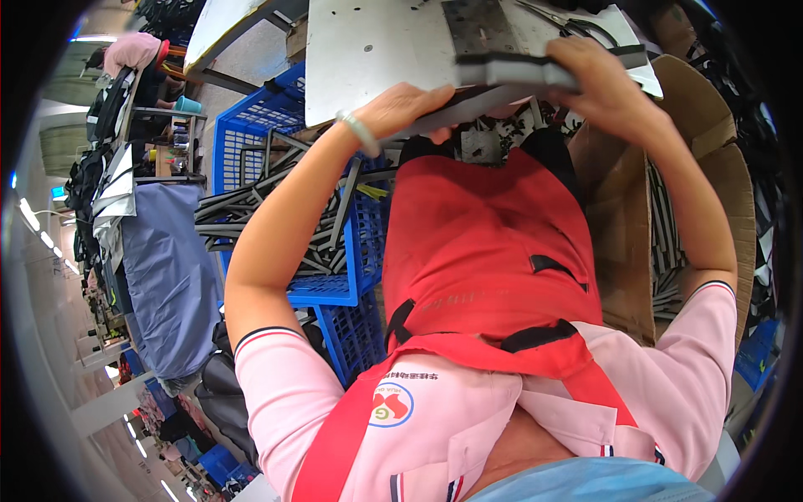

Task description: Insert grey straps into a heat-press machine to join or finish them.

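Note:
My left hand (406, 105) grips the near end of a long grey padded strip (468, 100) at the front edge of a white work table (360, 50). A pale bracelet circles that wrist. My right hand (598, 79) is closed over the other end of a grey strip with black edging (502, 69), pressing it on the table. A dark grey plate (478, 25) lies on the table just beyond the strip. My red apron (485, 243) fills the middle of the view below both hands.
A blue plastic crate (251, 134) at my left holds several grey and black strips (251, 209). An open cardboard box (623, 217) with more strips stands at my right. Scissors (556, 18) lie at the table's far side. Another person in pink (130, 50) sits far left.

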`<state>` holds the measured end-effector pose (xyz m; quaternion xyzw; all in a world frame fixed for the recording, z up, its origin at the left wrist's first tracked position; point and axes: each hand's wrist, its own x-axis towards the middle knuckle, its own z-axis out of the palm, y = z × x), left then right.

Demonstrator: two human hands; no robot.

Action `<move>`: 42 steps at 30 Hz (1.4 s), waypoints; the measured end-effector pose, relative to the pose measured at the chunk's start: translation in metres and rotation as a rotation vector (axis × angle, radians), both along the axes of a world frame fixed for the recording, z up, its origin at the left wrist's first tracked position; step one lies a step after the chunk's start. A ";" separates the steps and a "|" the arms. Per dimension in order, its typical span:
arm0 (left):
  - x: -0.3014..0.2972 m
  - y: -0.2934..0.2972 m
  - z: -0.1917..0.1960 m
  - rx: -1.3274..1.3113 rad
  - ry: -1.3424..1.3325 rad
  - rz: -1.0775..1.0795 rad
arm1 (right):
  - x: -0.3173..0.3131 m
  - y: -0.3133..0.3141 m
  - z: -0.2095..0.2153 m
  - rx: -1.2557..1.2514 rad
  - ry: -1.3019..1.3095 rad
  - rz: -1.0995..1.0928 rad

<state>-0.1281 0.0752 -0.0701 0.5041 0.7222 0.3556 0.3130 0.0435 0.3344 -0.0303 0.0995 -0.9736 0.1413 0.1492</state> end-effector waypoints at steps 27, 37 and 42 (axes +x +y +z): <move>-0.029 0.053 0.067 0.122 0.056 0.409 | -0.019 0.056 0.051 -0.233 -0.204 -0.271; -0.037 0.052 0.064 0.194 0.034 0.406 | -0.021 0.052 0.059 -0.253 -0.167 -0.316; -0.038 0.055 0.059 0.237 0.035 0.406 | -0.021 0.054 0.058 -0.263 -0.138 -0.319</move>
